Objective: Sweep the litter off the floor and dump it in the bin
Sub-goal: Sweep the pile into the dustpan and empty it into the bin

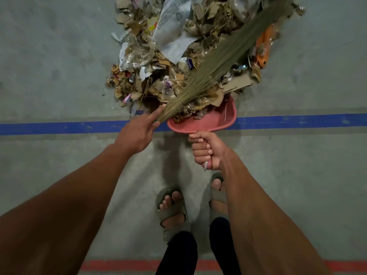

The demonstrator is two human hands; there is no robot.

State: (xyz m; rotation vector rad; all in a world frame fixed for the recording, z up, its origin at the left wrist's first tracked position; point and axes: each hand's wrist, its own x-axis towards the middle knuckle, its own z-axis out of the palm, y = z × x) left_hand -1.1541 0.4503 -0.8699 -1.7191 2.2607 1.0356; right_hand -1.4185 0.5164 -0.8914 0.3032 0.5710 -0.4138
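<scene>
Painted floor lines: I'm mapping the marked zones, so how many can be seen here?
2. A blue line runs across the floor under the pink dustpan; a red line runs near the bottom edge, behind the feet. Litter may hide others.

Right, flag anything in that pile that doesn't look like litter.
One thing: an orange-handled tool, perhaps a cutter, lies at the right edge of the litter pile, beside the grass broom. It looks usable, unlike the torn cardboard and wrappers around it.

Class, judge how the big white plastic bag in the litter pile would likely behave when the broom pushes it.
The white plastic bag looks thin and creased, so probably floppy and light. It may slide or fold over rather than roll. The broom might skim across it.
</scene>
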